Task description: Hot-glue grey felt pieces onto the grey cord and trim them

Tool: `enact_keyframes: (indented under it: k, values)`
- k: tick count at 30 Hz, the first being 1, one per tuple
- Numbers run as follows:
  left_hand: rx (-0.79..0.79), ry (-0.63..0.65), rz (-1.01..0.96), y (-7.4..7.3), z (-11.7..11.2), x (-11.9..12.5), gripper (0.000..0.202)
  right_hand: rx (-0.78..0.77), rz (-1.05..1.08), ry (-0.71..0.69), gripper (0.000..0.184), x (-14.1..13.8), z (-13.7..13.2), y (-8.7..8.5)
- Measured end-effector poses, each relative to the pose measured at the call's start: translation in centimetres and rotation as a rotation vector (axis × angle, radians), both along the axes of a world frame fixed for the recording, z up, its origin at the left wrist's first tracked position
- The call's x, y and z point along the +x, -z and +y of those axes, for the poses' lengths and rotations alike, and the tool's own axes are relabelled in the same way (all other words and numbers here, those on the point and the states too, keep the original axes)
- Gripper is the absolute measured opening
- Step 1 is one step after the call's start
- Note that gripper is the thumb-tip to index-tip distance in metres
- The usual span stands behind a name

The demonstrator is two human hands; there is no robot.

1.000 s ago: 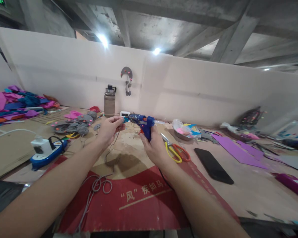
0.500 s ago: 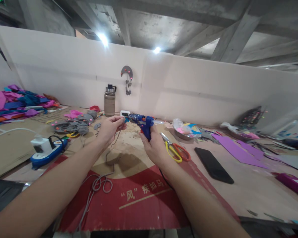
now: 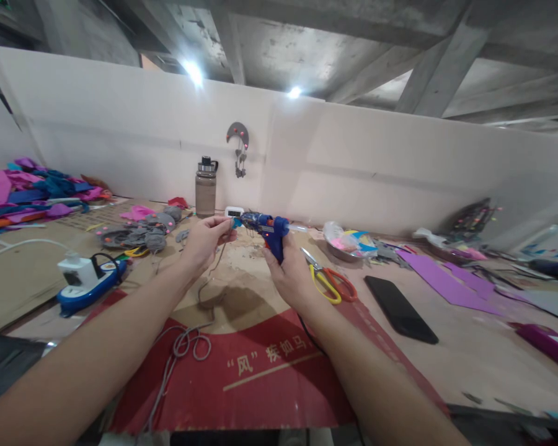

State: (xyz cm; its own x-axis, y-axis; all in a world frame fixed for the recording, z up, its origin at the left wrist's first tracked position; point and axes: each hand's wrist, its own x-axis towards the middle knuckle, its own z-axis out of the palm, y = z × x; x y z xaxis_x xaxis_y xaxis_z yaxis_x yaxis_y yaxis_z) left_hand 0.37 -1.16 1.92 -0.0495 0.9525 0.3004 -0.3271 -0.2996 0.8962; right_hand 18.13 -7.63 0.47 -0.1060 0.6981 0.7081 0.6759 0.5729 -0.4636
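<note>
My right hand [image 3: 291, 269] is wrapped round the handle of a blue hot glue gun [image 3: 273, 234], with a clear glue stick [image 3: 298, 228] poking out of its back end. The nozzle points left at my left hand [image 3: 209, 241]. That hand is closed in a pinch on a small blue piece [image 3: 236, 222], right at the nozzle; whether the two touch I cannot tell. A grey cord [image 3: 202, 288] hangs below my left fingers and runs down in loops over the red and brown cardboard [image 3: 260, 396].
Right of my hands lie scissors [image 3: 332, 285], a black phone [image 3: 400, 310] and purple sheets [image 3: 451, 282]. On the left are a blue power strip [image 3: 90, 291], grey felt pieces with pink dots [image 3: 139, 232] and colourful scraps [image 3: 37, 192]. A bottle [image 3: 206, 189] stands at the back.
Very little differs. The glue gun's nozzle sits a touch farther from my left fingertips, and both hands keep their grips.
</note>
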Motion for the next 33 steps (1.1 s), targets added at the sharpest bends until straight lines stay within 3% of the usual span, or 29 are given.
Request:
enact_keyframes:
  k: [33]
  values:
    - [-0.024, 0.032, -0.033, -0.28, -0.22, 0.00, 0.026, -0.016, -0.001, 0.009, 0.040, 0.00, -0.31, -0.17]
